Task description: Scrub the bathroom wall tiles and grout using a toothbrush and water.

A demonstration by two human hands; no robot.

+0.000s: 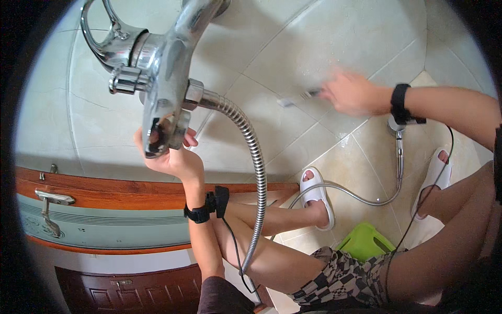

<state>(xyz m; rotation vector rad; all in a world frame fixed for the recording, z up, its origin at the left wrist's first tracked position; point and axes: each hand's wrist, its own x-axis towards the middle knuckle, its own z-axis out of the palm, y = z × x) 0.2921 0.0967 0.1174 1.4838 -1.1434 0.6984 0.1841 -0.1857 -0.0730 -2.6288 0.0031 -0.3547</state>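
My right hand [349, 92], blurred, grips the handle of a small brush [310, 94]. The brush's pale bristle head [285, 103] points left against or close to the tiled wall [270, 70]. My left hand [176, 161] is at the lower end of a chrome shower mixer tap [168, 66]. The tap covers much of that hand, so I cannot tell whether it grips the metal. A lever handle [92, 35] rises at the tap's upper left. From its right side a ribbed metal shower hose [253, 145] curves down past my left forearm.
A chrome shower head [397, 125] lies at the far right with its hose [353, 194] across the floor tiles [353, 165]. I sit over a green plastic stool [364, 239]. White slippers [315, 196] are on my feet. A wood-framed glass door [117, 223] stands left; thin cables trail from both wristbands.
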